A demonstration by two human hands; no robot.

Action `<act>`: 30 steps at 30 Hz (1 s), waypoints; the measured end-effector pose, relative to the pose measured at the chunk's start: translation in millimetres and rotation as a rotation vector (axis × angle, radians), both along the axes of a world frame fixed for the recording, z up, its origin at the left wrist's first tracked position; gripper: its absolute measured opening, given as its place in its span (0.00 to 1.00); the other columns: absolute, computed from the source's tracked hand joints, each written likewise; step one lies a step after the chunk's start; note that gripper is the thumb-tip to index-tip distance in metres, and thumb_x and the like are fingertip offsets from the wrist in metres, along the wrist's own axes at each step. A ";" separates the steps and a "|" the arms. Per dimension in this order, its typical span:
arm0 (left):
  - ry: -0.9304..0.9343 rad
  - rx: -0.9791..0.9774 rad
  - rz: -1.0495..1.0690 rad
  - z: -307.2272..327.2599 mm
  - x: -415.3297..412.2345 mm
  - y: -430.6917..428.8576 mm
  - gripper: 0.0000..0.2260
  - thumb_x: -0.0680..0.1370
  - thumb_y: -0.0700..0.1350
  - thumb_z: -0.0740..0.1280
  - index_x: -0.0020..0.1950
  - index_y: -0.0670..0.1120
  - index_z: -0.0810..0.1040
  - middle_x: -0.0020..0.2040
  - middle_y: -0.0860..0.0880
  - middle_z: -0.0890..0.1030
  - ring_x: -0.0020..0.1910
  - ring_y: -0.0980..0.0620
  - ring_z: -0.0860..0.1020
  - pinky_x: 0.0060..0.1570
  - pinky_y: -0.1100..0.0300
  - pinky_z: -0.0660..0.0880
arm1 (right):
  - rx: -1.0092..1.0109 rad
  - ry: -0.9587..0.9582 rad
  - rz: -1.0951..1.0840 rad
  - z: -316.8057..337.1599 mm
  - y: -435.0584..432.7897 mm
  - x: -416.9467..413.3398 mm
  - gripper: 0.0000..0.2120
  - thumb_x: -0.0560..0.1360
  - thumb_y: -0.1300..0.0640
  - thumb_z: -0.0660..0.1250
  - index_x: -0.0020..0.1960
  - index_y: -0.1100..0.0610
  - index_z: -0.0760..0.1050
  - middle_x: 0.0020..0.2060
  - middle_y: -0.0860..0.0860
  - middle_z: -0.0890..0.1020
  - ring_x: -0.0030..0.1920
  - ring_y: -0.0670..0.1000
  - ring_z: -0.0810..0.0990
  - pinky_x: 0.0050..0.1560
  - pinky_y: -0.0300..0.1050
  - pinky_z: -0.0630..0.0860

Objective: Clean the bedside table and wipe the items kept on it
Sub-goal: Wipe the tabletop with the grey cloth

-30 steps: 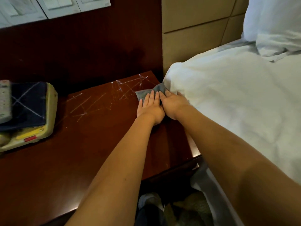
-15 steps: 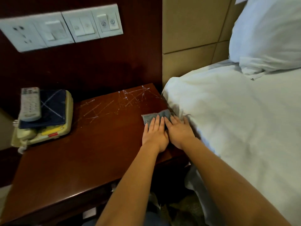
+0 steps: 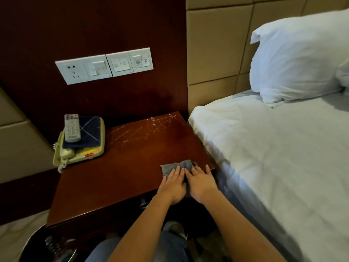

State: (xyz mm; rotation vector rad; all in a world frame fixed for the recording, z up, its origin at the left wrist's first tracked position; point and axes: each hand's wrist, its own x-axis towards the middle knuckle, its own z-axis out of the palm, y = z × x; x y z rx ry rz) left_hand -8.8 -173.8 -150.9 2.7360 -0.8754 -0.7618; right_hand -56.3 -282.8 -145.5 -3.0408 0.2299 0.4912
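A small grey cloth (image 3: 174,166) lies flat on the dark red wooden bedside table (image 3: 113,176), near its front right corner. My left hand (image 3: 172,184) and my right hand (image 3: 201,183) press side by side on the cloth with straight fingers. At the table's back left stands a cream telephone (image 3: 83,152) with a dark blue pad (image 3: 88,133) on it. A white remote control (image 3: 71,127) lies on that pad. White scratch marks (image 3: 147,127) cross the back of the tabletop.
A bed with a white duvet (image 3: 273,157) and pillow (image 3: 298,59) borders the table's right side. A white switch and socket panel (image 3: 103,65) sits on the dark wall above. A dark bin (image 3: 47,246) stands at the lower left, below the table.
Both hands have dragged the cloth from the table's back right edge toward the front corner. The view has pulled back and up, showing the phone, remote and wall panel.
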 end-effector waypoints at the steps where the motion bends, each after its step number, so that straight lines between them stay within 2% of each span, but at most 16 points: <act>1: -0.002 0.008 0.016 0.0 3.7 13.4 0.25 0.84 0.49 0.47 0.78 0.49 0.40 0.78 0.51 0.38 0.77 0.52 0.39 0.74 0.49 0.40 | 0.002 0.009 0.031 0.5 12.2 3.1 0.29 0.81 0.51 0.51 0.79 0.52 0.44 0.78 0.52 0.50 0.78 0.53 0.47 0.74 0.60 0.38; 10: -0.087 0.064 0.278 -7.2 27.9 170.5 0.26 0.84 0.49 0.49 0.78 0.48 0.41 0.78 0.51 0.40 0.77 0.52 0.41 0.74 0.49 0.44 | 0.038 0.065 0.319 1.7 155.9 53.5 0.35 0.78 0.54 0.61 0.78 0.53 0.44 0.78 0.56 0.49 0.77 0.57 0.44 0.73 0.64 0.38; 15: -0.170 0.093 0.343 -13.5 27.4 227.2 0.26 0.84 0.51 0.47 0.78 0.48 0.41 0.78 0.51 0.40 0.77 0.53 0.41 0.75 0.52 0.44 | 0.024 0.049 0.419 4.9 207.9 68.0 0.36 0.78 0.55 0.63 0.78 0.53 0.46 0.77 0.56 0.50 0.77 0.57 0.45 0.74 0.63 0.38; 24: -0.234 0.105 0.431 -19.3 37.6 303.8 0.25 0.84 0.52 0.45 0.78 0.47 0.40 0.78 0.51 0.40 0.77 0.54 0.41 0.75 0.53 0.43 | -0.004 0.023 0.501 3.4 286.8 95.1 0.31 0.81 0.54 0.56 0.79 0.52 0.45 0.77 0.57 0.50 0.77 0.57 0.45 0.74 0.64 0.38; 30: -0.297 0.154 0.456 -20.1 46.3 331.2 0.25 0.84 0.51 0.44 0.77 0.48 0.38 0.78 0.51 0.39 0.77 0.54 0.40 0.75 0.51 0.41 | 0.007 -0.008 0.511 -4.2 319.4 105.3 0.30 0.81 0.53 0.52 0.78 0.54 0.41 0.77 0.59 0.45 0.77 0.58 0.41 0.73 0.64 0.37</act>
